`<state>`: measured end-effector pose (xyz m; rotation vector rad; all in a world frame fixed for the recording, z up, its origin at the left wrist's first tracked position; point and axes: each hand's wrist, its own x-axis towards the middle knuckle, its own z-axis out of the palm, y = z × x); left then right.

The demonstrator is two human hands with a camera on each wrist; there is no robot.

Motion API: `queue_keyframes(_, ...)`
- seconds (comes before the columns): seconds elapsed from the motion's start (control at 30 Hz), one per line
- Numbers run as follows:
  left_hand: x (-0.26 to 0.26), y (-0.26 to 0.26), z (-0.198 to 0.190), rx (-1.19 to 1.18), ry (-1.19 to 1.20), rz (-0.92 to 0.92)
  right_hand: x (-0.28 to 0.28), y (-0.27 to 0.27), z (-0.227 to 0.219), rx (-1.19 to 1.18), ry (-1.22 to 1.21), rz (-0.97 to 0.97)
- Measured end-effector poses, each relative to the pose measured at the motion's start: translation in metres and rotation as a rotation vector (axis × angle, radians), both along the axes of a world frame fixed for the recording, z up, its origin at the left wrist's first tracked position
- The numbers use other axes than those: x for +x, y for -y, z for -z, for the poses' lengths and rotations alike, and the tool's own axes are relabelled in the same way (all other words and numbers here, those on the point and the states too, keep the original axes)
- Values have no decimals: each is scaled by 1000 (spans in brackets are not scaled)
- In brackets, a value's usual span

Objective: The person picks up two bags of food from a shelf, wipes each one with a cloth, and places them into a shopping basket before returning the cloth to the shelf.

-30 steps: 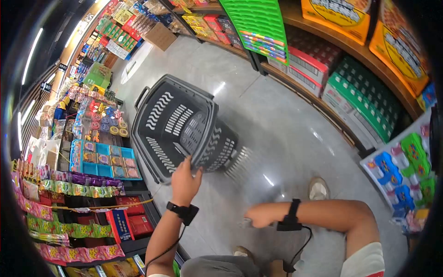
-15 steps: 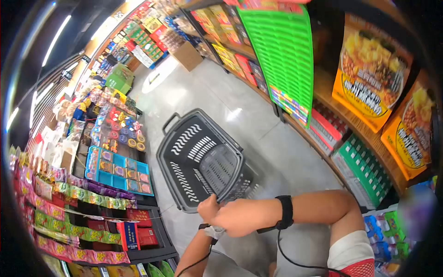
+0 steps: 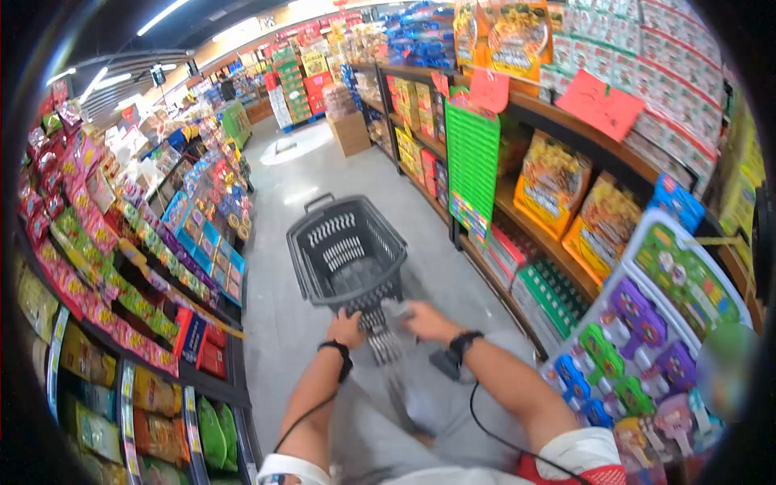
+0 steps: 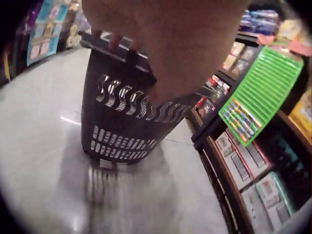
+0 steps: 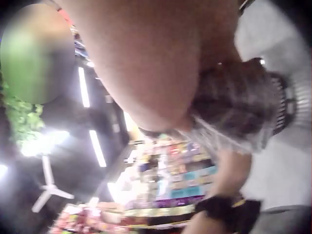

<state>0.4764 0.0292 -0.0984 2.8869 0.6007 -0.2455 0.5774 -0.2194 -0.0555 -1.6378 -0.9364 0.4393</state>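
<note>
A dark grey shopping basket (image 3: 343, 300) stands on the floor in front of the person, its open top facing up. My left hand (image 3: 346, 330) grips its near rim; in the left wrist view the fingers of that hand (image 4: 168, 44) hook over the rim of the basket (image 4: 114, 87), with the thumb along the outer wall. Just right of the basket's near side, my right hand (image 3: 430, 322) holds a small, blurred, see-through thing (image 3: 396, 309). The right wrist view shows crinkled clear plastic with something dark within (image 5: 234, 107) at the right hand (image 5: 146, 63).
Snack racks (image 3: 121, 267) line the left side. On the right are shelves with yellow bags (image 3: 554, 178), a green hanging panel (image 3: 474, 166) and a toy display (image 3: 647, 339). The grey floor (image 3: 315, 179) runs ahead to a cardboard box (image 3: 349, 134).
The view has tilted up along the aisle. My right hand, earlier in front of the left one, has moved right, apart from it. The left hand remains at the basket's near rim.
</note>
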Motion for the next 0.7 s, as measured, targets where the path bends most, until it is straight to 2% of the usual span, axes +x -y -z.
queue_keyframes(0.03, -13, 0, -8, -36, -79, 65, -13, 26, -33, -256, -216, 78)
queue_keyframes(0.07, -14, -24, 11, -138, -150, 206, -9, 40, -20, -276, -217, 110)
queue_keyframes(0.1, -37, 0, -33, -170, -134, 201, -2, 50, 1, -296, -207, 147)
queue_keyframes(0.13, -46, -3, -36, -193, -134, 214, -8, 62, 13, -294, -158, 184)
queue_keyframes(0.2, -72, 24, -87, -234, -81, 173, -12, 80, 21, -293, -37, 249)
queue_keyframes(0.23, -78, 29, -98, -240, -57, 129, -27, 81, 19, -99, 37, 244)
queue_keyframes(0.27, -83, 31, -106, -244, -37, 81, -31, 79, 15, -152, 55, 200)
queue_keyframes(0.33, -86, 35, -114, -229, 25, 128, -55, 75, -16, -256, 77, 103)
queue_keyframes(0.47, -76, 34, -109, -84, 110, 184, -61, 40, -24, -232, -92, -99)
queue_keyframes(0.53, -59, 27, -95, -18, 133, 92, -59, 22, -12, -168, -179, -134)
queue_keyframes(0.57, -47, 26, -89, 54, 155, 63, -65, 24, -32, -185, -147, -111)
queue_keyframes(0.6, -30, 24, -80, 123, 183, 37, -70, 31, -66, -326, -270, -146)
queue_keyframes(0.63, -12, 16, -59, 182, 230, -16, -58, 23, -43, -237, -165, -240)
queue_keyframes(0.7, 34, -2, -30, 274, 251, -44, -43, 17, -44, -197, -268, -363)
